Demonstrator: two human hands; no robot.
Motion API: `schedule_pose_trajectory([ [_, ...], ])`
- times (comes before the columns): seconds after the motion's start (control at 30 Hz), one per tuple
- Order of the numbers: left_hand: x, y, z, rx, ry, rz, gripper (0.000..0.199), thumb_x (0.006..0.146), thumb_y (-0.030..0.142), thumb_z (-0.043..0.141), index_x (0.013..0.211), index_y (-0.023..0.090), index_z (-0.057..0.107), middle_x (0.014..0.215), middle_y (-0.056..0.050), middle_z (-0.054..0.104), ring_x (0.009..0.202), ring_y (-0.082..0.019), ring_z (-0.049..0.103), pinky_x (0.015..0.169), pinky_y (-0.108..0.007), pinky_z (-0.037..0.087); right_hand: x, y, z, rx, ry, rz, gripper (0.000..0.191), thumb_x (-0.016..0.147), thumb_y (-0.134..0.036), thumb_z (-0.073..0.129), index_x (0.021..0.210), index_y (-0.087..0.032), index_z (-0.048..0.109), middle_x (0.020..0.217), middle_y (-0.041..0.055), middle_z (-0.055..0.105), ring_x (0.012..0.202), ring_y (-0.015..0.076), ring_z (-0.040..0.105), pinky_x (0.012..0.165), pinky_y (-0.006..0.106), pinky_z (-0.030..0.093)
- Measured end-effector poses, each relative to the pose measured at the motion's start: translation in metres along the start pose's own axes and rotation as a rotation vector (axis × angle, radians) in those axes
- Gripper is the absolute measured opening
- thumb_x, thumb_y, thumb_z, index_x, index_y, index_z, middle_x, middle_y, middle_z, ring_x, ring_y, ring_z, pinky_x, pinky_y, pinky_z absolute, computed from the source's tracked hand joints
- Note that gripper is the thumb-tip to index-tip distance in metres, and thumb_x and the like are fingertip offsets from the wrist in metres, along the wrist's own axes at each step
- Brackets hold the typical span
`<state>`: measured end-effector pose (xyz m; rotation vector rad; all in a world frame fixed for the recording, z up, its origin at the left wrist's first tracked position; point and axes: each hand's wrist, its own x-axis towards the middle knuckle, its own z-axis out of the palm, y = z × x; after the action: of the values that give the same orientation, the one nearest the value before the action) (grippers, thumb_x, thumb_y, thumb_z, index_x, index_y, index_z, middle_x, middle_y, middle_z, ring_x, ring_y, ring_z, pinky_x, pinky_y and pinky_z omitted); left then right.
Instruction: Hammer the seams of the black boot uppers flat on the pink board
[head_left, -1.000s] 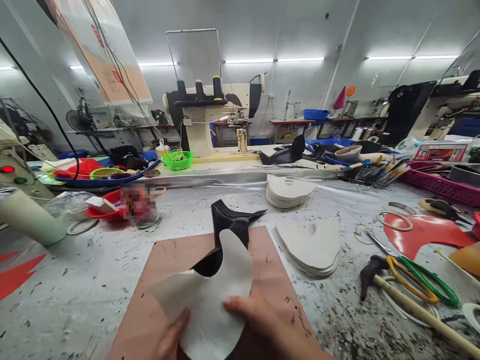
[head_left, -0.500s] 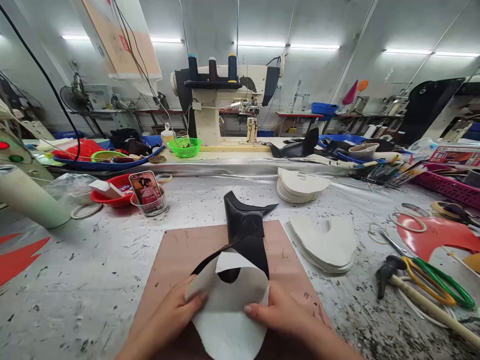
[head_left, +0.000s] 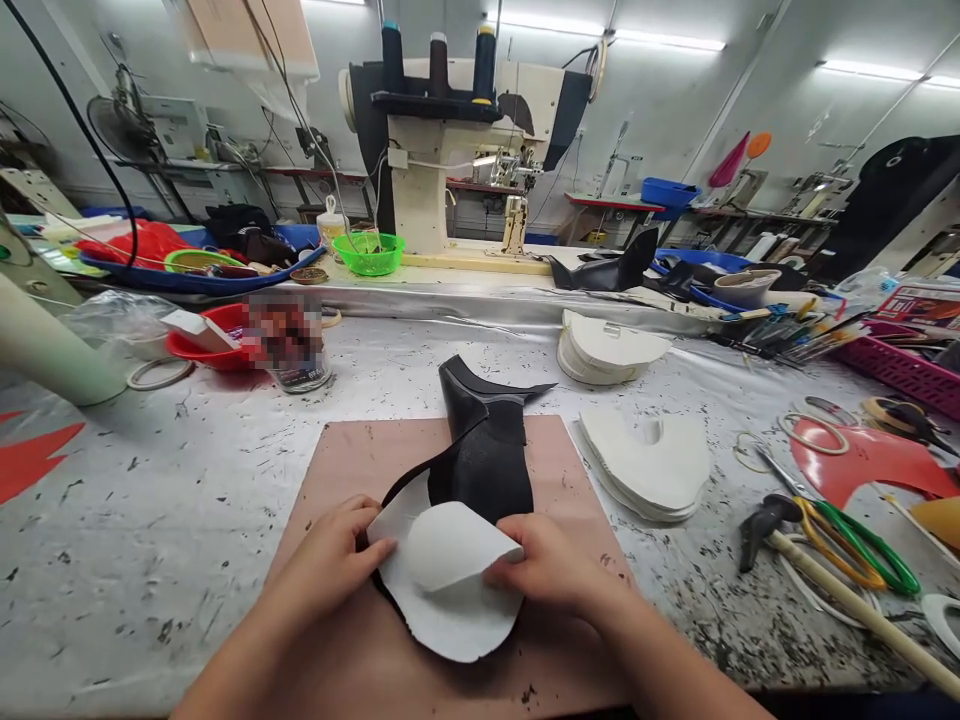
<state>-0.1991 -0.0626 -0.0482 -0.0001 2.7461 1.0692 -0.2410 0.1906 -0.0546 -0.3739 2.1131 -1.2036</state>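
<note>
White curved thin sheet (head_left: 457, 625) lies between the two hands, on the black shaped piece (head_left: 491, 465), above the brown flat board (head_left: 356, 455). The left hand (head_left: 337, 552) is nearly closed, pinching its left edge; the right hand (head_left: 551, 562) pinches its folded right part.

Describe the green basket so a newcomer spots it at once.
Find the cream sewing machine at the back. Left of its base sits a small, bright green basket. It stands by itself, whereas the yellow-green bowl further left lies inside a blue tray.
</note>
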Motion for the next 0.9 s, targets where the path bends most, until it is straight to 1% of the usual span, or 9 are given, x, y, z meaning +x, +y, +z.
schedule_pose_trajectory([
  [0.1, -0.003, -0.001, -0.001, -0.06, -0.042, 0.006, 0.028, 0.078, 0.042, 0.047, 0.069, 0.021, 0.062, 0.095, -0.005, 0.059, 0.088, -0.023, 0.055, 0.075, -0.029, 0.042, 0.001, 0.001, -0.003, 0.01, -0.022, 0.015, 0.008, 0.06, -0.02, 0.06, 0.063, -0.017, 0.054, 0.061, -0.0041, 0.052, 0.06, 0.012, 0.046, 0.049, 0.021, 0.029],
  [0.2, -0.005, 0.002, 0.0, -0.064, -0.007, -0.012, 0.035, 0.082, 0.047, 0.042, 0.069, 0.022, 0.063, 0.091, -0.005, 0.06, 0.088, -0.024, 0.056, 0.075, -0.03, 0.043, 0.002, 0.004, -0.005, 0.184, -0.06, 0.051, 0.013, 0.059, -0.019, 0.059, 0.072, -0.018, 0.057, 0.065, -0.0036, 0.056, 0.063, 0.0135, 0.05, 0.052, 0.021, 0.033],
  [0.37, -0.011, 0.011, 0.003, -0.043, 0.015, 0.001, 0.033, 0.079, 0.047, 0.045, 0.067, 0.021, 0.062, 0.095, -0.006, 0.059, 0.089, -0.025, 0.055, 0.077, -0.031, 0.044, -0.005, 0.003, 0.0, 0.72, 0.068, 0.071, 0.025, 0.065, -0.038, 0.063, 0.082, -0.019, 0.059, 0.076, 0.0007, 0.062, 0.075, 0.0187, 0.057, 0.064, 0.027, 0.042],
  [0.47, -0.016, 0.019, 0.01, -0.107, 0.057, -0.081, 0.032, 0.076, 0.048, 0.047, 0.063, 0.021, 0.058, 0.088, -0.005, 0.059, 0.081, -0.024, 0.055, 0.069, -0.031, 0.044, -0.014, -0.004, 0.015, 1.068, 0.019, 0.135, 0.045, 0.066, -0.052, 0.063, 0.095, -0.017, 0.059, 0.092, 0.008, 0.066, 0.086, 0.0242, 0.059, 0.071, 0.033, 0.047],
  [0.53, -0.019, 0.025, 0.015, -0.258, 0.057, -0.139, 0.031, 0.073, 0.05, 0.05, 0.067, 0.02, 0.056, 0.082, -0.004, 0.059, 0.079, -0.024, 0.055, 0.069, -0.031, 0.044, -0.018, -0.006, 0.026, 1.168, -0.053, 0.114, 0.055, 0.066, -0.053, 0.065, 0.105, -0.016, 0.056, 0.101, 0.01, 0.064, 0.091, 0.0259, 0.06, 0.071, 0.035, 0.048],
  [0.6, -0.02, 0.03, 0.021, -0.495, 0.015, -0.205, 0.033, 0.07, 0.052, 0.053, 0.073, 0.019, 0.056, 0.078, -0.003, 0.06, 0.079, -0.023, 0.056, 0.07, -0.032, 0.044, -0.02, -0.005, 0.034, 1.144, -0.11, 0.047, 0.059, 0.065, -0.048, 0.068, 0.112, -0.016, 0.053, 0.106, 0.0099, 0.063, 0.093, 0.0264, 0.06, 0.072, 0.036, 0.048],
  [0.7, -0.017, 0.032, 0.023, -0.764, -0.059, -0.279, 0.036, 0.068, 0.053, 0.056, 0.075, 0.018, 0.056, 0.075, -0.003, 0.06, 0.076, -0.022, 0.056, 0.069, -0.031, 0.045, -0.019, -0.001, 0.035, 0.904, -0.087, 0.01, 0.054, 0.056, -0.03, 0.072, 0.106, -0.015, 0.057, 0.096, 0.0073, 0.066, 0.088, 0.0253, 0.06, 0.071, 0.032, 0.046],
  [0.77, -0.013, 0.029, 0.019, -0.699, -0.056, -0.251, 0.036, 0.068, 0.053, 0.056, 0.075, 0.018, 0.056, 0.076, -0.002, 0.06, 0.074, -0.02, 0.055, 0.066, -0.03, 0.043, -0.017, 0.0, 0.031, 0.722, -0.032, 0.07, 0.045, 0.052, -0.019, 0.066, 0.096, -0.014, 0.06, 0.089, 0.0049, 0.067, 0.086, 0.0243, 0.059, 0.071, 0.031, 0.045],
  [0.9, -0.001, 0.016, 0.005, -0.252, 0.01, -0.161, 0.03, 0.068, 0.05, 0.053, 0.069, 0.02, 0.055, 0.068, 0.001, 0.055, 0.065, -0.018, 0.049, 0.058, -0.027, 0.036, -0.014, -0.007, 0.025, 0.585, -0.001, 0.123, 0.037, 0.053, -0.016, 0.058, 0.09, -0.014, 0.06, 0.087, 0.0043, 0.067, 0.086, 0.0244, 0.059, 0.071, 0.031, 0.045],
])
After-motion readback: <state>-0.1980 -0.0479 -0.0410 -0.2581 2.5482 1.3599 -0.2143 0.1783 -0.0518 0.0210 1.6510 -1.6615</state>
